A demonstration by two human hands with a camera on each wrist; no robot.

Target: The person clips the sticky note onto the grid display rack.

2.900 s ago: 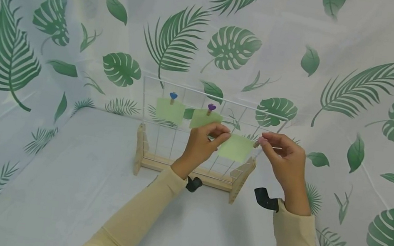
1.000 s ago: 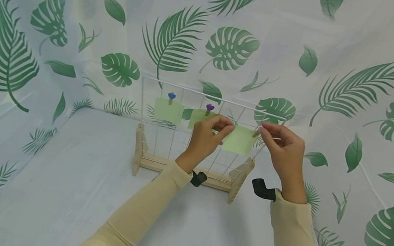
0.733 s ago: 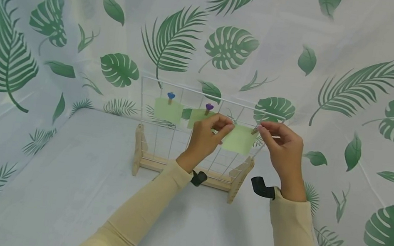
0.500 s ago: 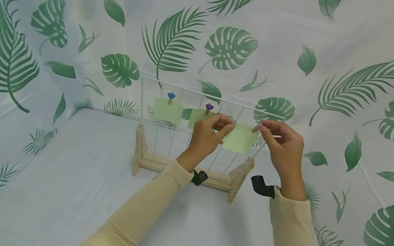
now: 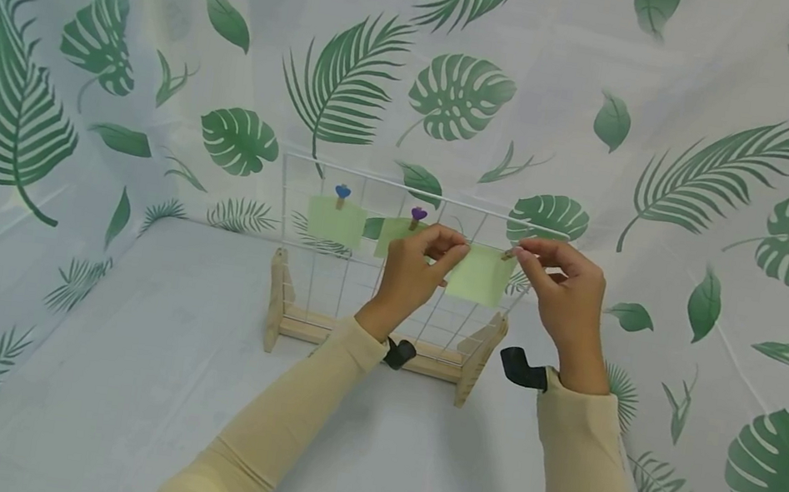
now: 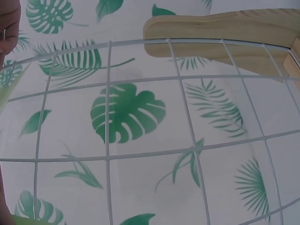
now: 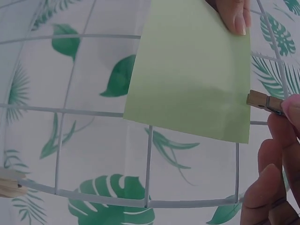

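A light green paper square (image 5: 479, 276) is held up against a white wire grid (image 5: 371, 302). My left hand (image 5: 412, 269) pinches its upper left corner between thumb and fingers; those fingertips (image 7: 240, 24) also show in the right wrist view. My right hand (image 5: 565, 295) pinches a small wooden clothespin (image 7: 263, 100), whose tip is right at the paper's top edge near the right corner. The left wrist view shows mostly grid wires, with part of a hand (image 6: 8, 28) at the left border.
Two more green papers hang on the grid, one under a blue heart clothespin (image 5: 342, 192), the other under a purple heart clothespin (image 5: 418, 214). A wooden stand (image 5: 476, 363) holds the grid on a white surface (image 5: 119, 375). Leaf-printed cloth (image 5: 561, 135) rises behind.
Both hands have risen with the paper since the earliest frame. The right hand has drifted slightly left, and the clothespin has tilted from steep to flatter at the paper's top edge.
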